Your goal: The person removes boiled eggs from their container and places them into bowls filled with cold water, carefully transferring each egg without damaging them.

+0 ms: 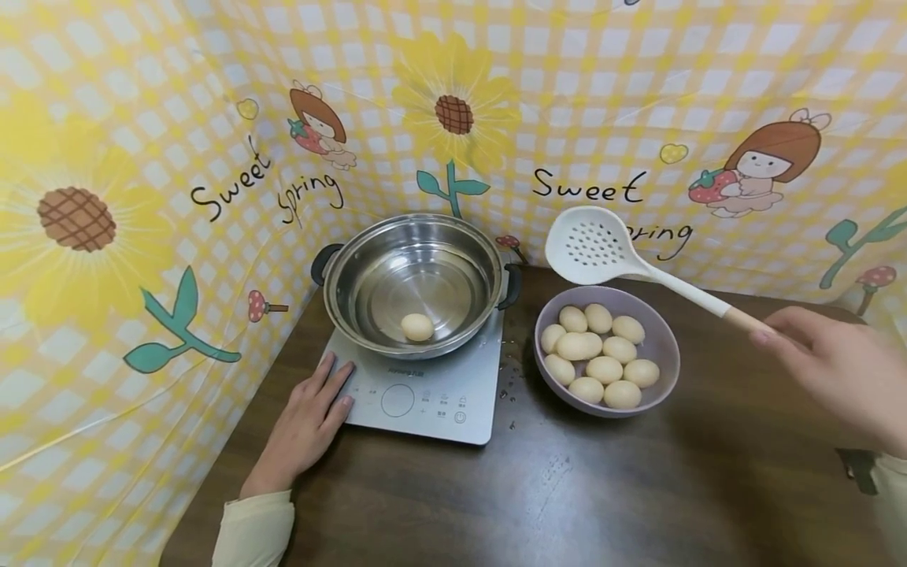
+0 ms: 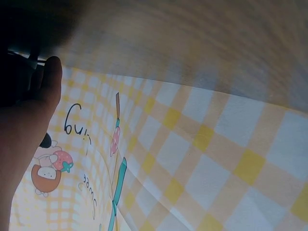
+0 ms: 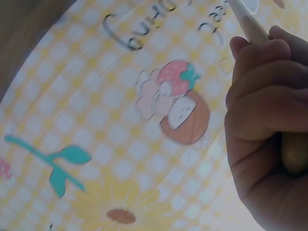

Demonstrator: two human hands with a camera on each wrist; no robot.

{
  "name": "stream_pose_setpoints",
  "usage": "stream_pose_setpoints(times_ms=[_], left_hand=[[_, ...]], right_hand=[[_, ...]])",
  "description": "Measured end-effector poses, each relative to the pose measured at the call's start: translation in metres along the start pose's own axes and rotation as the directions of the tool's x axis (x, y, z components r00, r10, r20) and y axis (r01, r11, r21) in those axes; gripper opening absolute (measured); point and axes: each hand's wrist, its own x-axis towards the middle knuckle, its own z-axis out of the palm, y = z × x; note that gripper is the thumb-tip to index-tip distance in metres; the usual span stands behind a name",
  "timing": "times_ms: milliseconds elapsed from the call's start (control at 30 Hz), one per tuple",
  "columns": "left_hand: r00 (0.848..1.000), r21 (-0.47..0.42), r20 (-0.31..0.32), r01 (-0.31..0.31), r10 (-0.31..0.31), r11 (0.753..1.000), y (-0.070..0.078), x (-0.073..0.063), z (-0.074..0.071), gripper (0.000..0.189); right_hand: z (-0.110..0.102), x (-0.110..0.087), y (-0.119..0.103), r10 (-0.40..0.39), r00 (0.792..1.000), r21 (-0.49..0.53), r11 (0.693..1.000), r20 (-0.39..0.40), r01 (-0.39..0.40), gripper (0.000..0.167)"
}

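Observation:
My right hand (image 1: 839, 366) grips the wooden end of a white slotted spoon (image 1: 680, 287), with its perforated head raised above the back of a purple bowl (image 1: 671, 364). Curled fingers (image 3: 264, 91) wrap the handle in the right wrist view. Several pale eggs (image 1: 605, 370) fill the bowl. One egg (image 1: 417, 327) lies in a steel pot (image 1: 383, 256) that seems to hold water. Beneath the pot is a silver induction cooker (image 1: 425, 425). My left hand (image 1: 305, 421) rests with extended fingers on the cooker's left front edge; the left wrist view shows it dark and only partly.
A dark wooden table (image 1: 602, 488) bears everything. Yellow checked cloth (image 1: 602, 94) with sunflower prints walls the back and left side. Black handles (image 1: 510, 286) stick out from the pot. Water drops (image 1: 505, 394) dot the table between cooker and bowl.

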Motion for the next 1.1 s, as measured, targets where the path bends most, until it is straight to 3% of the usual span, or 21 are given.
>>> stream_pose_setpoints(times_ms=[100, 200, 367, 533, 667, 867, 1100], left_hand=[[1.000, -0.001, 0.000, 0.000, 0.000, 1.000, -0.002, 0.000, 0.002, 0.053], [1.000, -0.005, 0.000, -0.004, 0.004, 1.000, -0.002, 0.001, 0.003, 0.053], [1.000, -0.009, -0.001, -0.023, 0.023, 1.000, 0.000, 0.004, 0.005, 0.053], [0.999, -0.010, -0.008, -0.037, 0.037, 0.999, 0.001, 0.004, 0.006, 0.052], [0.999, -0.007, -0.016, -0.039, 0.039, 0.999, 0.002, 0.004, 0.004, 0.052], [0.999, -0.004, -0.023, -0.036, 0.035, 0.999, 0.003, 0.002, 0.000, 0.052], [1.000, -0.002, -0.008, -0.001, 0.001, 1.000, -0.002, -0.004, -0.004, 0.053]], right_hand=[[0.001, 0.010, -0.016, -0.007, 1.000, 0.053, 0.999, 0.008, 0.006, 0.024], [0.010, 0.022, -0.034, -0.077, 0.997, 0.081, 0.994, 0.000, 0.077, 0.020], [0.034, 0.044, -0.062, -0.187, 0.980, 0.100, 0.978, 0.064, 0.180, 0.017], [0.052, 0.057, -0.082, -0.198, 0.964, 0.156, 0.973, 0.179, 0.170, 0.023], [0.065, 0.066, -0.091, -0.197, 0.955, 0.192, 0.969, 0.222, 0.155, 0.026], [0.083, 0.079, -0.110, -0.283, 0.947, 0.185, 0.949, 0.152, 0.254, 0.026], [0.087, 0.093, -0.146, -0.347, 0.929, 0.092, 0.937, 0.130, 0.337, 0.009]])
